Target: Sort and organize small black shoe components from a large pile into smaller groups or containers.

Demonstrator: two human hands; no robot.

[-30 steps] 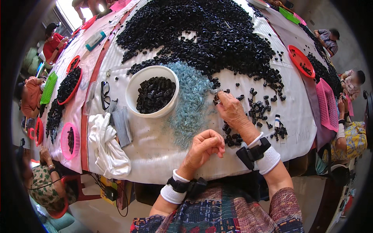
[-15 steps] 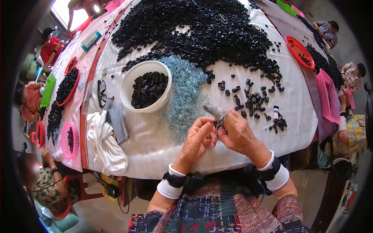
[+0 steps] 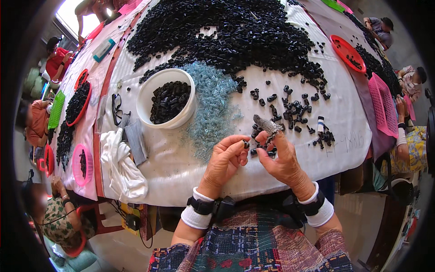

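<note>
Head view: left hand (image 3: 225,158) pinches a small black part (image 3: 246,144) between thumb and forefinger, grip clamped on it. Right hand (image 3: 283,158) grip closed around a grey tool (image 3: 266,124), just beside the part. Both held over the bench (image 3: 181,163) edge, near the white bowl (image 3: 166,99) of black pieces and the pale blue springs (image 3: 213,102).

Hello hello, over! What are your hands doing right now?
Left hand pinching a small black plastic piece. Right hand holding a grey taped tool. Nothing between them; pile of pale blue springs just beyond.
</note>
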